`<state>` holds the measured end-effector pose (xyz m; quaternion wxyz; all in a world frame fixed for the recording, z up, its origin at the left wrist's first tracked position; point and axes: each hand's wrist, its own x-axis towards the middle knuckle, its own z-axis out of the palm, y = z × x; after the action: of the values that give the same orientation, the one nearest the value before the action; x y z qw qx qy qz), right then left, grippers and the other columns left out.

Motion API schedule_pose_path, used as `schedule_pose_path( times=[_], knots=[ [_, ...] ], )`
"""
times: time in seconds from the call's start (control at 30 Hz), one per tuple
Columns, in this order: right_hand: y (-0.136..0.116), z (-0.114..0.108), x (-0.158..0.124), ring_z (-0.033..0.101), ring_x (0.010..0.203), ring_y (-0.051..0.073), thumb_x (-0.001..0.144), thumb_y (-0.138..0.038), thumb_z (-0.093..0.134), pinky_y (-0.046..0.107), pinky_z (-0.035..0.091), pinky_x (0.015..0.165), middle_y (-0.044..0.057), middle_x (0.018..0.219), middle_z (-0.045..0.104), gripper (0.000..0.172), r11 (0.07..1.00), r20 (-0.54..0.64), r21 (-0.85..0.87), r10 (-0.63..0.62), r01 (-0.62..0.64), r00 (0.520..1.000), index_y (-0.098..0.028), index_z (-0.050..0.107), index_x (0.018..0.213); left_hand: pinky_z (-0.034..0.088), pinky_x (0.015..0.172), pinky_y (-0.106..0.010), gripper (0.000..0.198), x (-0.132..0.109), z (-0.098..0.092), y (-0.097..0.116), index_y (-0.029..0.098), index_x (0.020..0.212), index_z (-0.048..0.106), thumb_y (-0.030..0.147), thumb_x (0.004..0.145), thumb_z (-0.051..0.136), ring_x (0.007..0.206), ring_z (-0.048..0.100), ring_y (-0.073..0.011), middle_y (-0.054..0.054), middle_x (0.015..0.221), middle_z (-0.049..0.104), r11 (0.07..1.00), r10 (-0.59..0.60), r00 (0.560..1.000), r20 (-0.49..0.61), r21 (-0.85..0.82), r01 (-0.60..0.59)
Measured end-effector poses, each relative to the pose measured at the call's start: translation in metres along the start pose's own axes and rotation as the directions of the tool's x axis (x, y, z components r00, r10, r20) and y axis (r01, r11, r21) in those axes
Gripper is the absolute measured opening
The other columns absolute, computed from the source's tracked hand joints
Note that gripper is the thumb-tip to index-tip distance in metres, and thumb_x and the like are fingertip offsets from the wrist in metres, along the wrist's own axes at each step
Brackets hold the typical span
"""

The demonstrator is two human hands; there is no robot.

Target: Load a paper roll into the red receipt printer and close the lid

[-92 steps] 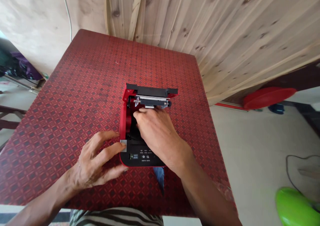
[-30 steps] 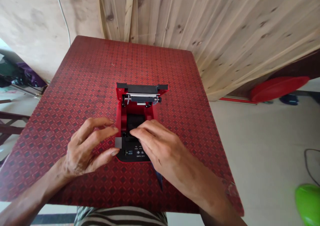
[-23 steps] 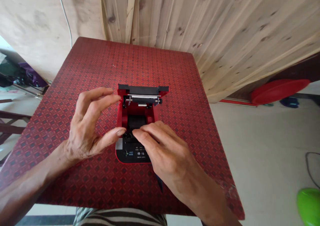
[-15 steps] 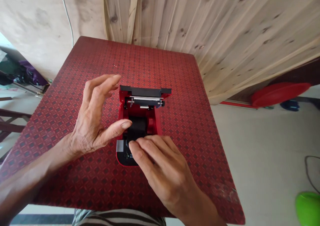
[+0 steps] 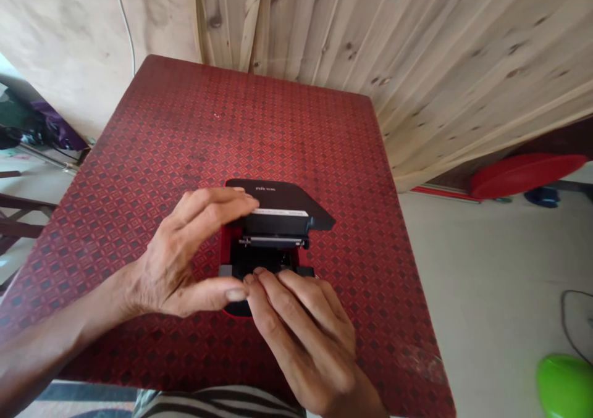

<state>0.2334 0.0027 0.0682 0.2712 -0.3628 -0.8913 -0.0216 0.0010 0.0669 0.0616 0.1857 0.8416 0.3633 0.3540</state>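
A small red and black printer [image 5: 273, 199] sits on the table in front of me, its hinged black lid partly lowered over the body. The fingers of my left hand [image 5: 185, 251] are stretched out and touch the lid's left side. Its thumb is spread away, low by the printer's front left. My right hand [image 5: 306, 331] is over the front of the printer, fingers close together and bent at the opening's front edge. Whatever lies under those fingertips is hidden. Inside the printer it is dark, and the roll in its bay cannot be made out.
The table [image 5: 185, 140] has a red patterned cover. Wooden boards [image 5: 333, 29] form the wall behind it. On the floor to the right are a red plastic basin [image 5: 523, 174] and a bright green object [image 5: 565, 384]. A dark wooden chair [image 5: 23, 214] stands at the left.
The printer's lid has swung down from upright to partly closed, covering the black roll. My left hand has moved right onto the lid. My right hand remains at the printer's front.
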Motion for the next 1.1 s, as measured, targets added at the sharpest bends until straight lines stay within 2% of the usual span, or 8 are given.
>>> schedule_pose_path(
  times=[0.1, 0.27, 0.43, 0.53, 0.7, 0.93, 1.0, 1.1],
  knots=[
    [0.001, 0.003, -0.003, 0.069, 0.107, 0.024, 0.109, -0.015, 0.041, 0.038, 0.051, 0.086, 0.013, 0.117, 0.082, 0.039, 1.000, 0.008, 0.022, 0.002, -0.002, 1.000, -0.006, 0.075, 0.123, 0.052, 0.115, -0.051, 0.072, -0.013, 0.005, 0.001, 0.017, 0.151, 0.050, 0.070, 0.102, 0.048, 0.138, 0.060, -0.0327, -0.019, 0.146, 0.061, 0.998, 0.061, 0.998, 0.035, 0.030, -0.062],
    [0.002, 0.014, -0.010, 0.070, 0.105, 0.024, 0.107, -0.013, 0.036, 0.038, 0.053, 0.087, 0.013, 0.114, 0.082, 0.044, 1.000, -0.097, 0.030, 0.006, -0.003, 0.995, -0.009, 0.077, 0.121, 0.051, 0.116, -0.053, 0.080, -0.029, 0.015, 0.001, 0.013, 0.150, 0.051, 0.074, 0.099, 0.050, 0.142, 0.058, -0.0356, -0.022, 0.144, 0.063, 0.985, 0.128, 0.990, 0.053, 0.113, -0.133],
    [0.002, 0.015, -0.013, 0.072, 0.105, 0.025, 0.103, -0.011, 0.041, 0.037, 0.056, 0.086, 0.015, 0.115, 0.082, 0.040, 0.999, -0.076, 0.038, 0.006, -0.003, 0.997, -0.008, 0.076, 0.124, 0.053, 0.114, -0.053, 0.084, -0.041, 0.022, 0.000, 0.010, 0.148, 0.054, 0.076, 0.096, 0.055, 0.142, 0.059, -0.0377, -0.023, 0.140, 0.067, 0.972, 0.159, 0.985, 0.073, 0.162, -0.169],
    [0.002, 0.011, -0.012, 0.072, 0.105, 0.024, 0.103, -0.011, 0.041, 0.037, 0.058, 0.085, 0.014, 0.117, 0.082, 0.041, 0.999, -0.058, 0.031, 0.012, -0.010, 0.998, -0.009, 0.075, 0.126, 0.055, 0.111, -0.051, 0.086, -0.042, 0.024, -0.001, 0.011, 0.148, 0.055, 0.076, 0.092, 0.062, 0.140, 0.061, -0.0378, -0.022, 0.139, 0.069, 0.969, 0.175, 0.983, 0.054, 0.168, -0.181],
    [0.001, 0.001, -0.008, 0.071, 0.113, 0.025, 0.103, -0.008, 0.045, 0.036, 0.057, 0.094, 0.014, 0.124, 0.080, 0.038, 0.998, 0.079, 0.053, 0.038, -0.043, 0.996, -0.007, 0.072, 0.130, 0.059, 0.106, -0.051, 0.086, -0.037, 0.025, 0.003, 0.011, 0.138, 0.061, 0.082, 0.090, 0.058, 0.137, 0.063, -0.0375, -0.023, 0.135, 0.070, 0.968, 0.169, 0.985, 0.023, 0.183, -0.171],
    [0.002, 0.000, -0.006, 0.074, 0.110, 0.026, 0.105, -0.012, 0.045, 0.039, 0.062, 0.089, 0.016, 0.121, 0.080, 0.038, 0.997, 0.072, 0.079, 0.020, -0.025, 0.997, -0.005, 0.072, 0.130, 0.064, 0.098, -0.051, 0.086, -0.033, 0.026, 0.004, 0.014, 0.137, 0.061, 0.083, 0.085, 0.065, 0.127, 0.070, -0.0371, -0.021, 0.128, 0.073, 0.963, 0.179, 0.984, -0.005, 0.206, -0.174],
    [0.003, -0.001, -0.006, 0.074, 0.112, 0.026, 0.103, -0.009, 0.049, 0.039, 0.063, 0.091, 0.015, 0.124, 0.080, 0.037, 0.996, 0.048, 0.082, 0.037, -0.040, 0.998, -0.007, 0.071, 0.133, 0.063, 0.100, -0.052, 0.088, -0.035, 0.028, 0.003, 0.014, 0.138, 0.060, 0.083, 0.084, 0.065, 0.129, 0.068, -0.0381, -0.022, 0.130, 0.072, 0.963, 0.177, 0.984, 0.003, 0.206, -0.174],
    [0.012, -0.005, -0.007, 0.076, 0.111, 0.026, 0.098, -0.006, 0.061, 0.040, 0.063, 0.092, 0.010, 0.126, 0.080, 0.048, 0.990, -0.105, 0.061, 0.131, -0.125, 0.986, -0.018, 0.065, 0.145, 0.059, 0.107, -0.054, 0.090, -0.041, 0.030, 0.001, 0.014, 0.145, 0.055, 0.084, 0.088, 0.059, 0.137, 0.062, -0.0395, -0.023, 0.136, 0.068, 0.971, 0.145, 0.989, 0.031, 0.189, -0.148]
  ],
)
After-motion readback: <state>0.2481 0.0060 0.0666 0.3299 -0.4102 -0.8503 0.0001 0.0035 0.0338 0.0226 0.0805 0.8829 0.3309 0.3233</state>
